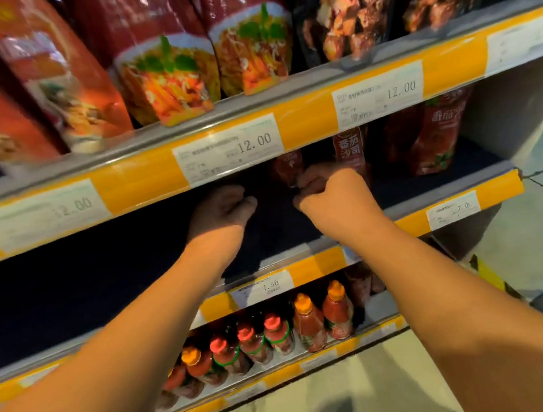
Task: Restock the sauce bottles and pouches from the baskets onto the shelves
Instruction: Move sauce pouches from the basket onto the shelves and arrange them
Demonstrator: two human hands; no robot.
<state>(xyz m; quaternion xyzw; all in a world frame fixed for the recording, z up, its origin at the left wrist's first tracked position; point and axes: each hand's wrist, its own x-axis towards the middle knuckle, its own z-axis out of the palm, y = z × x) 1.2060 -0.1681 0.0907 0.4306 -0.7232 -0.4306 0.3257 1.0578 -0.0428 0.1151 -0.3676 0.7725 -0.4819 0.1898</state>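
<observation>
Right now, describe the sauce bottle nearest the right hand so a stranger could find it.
Find the dark middle shelf under the 12.00 price tags. Just beyond the right hand stands a small red sauce bottle. It is the leftmost item there; its neighbours on the right are flat red pouches.

Shelf edge strips (142, 181) orange-yellow with white price labels (228, 147). Sauce bottles (308, 327) red, capped orange or red. Upper pouches (166, 71) red.

Both bare forearms are reaching forward side by side, the left hand (220, 209) and right hand (329, 194) curling their fingers inward.
</observation>
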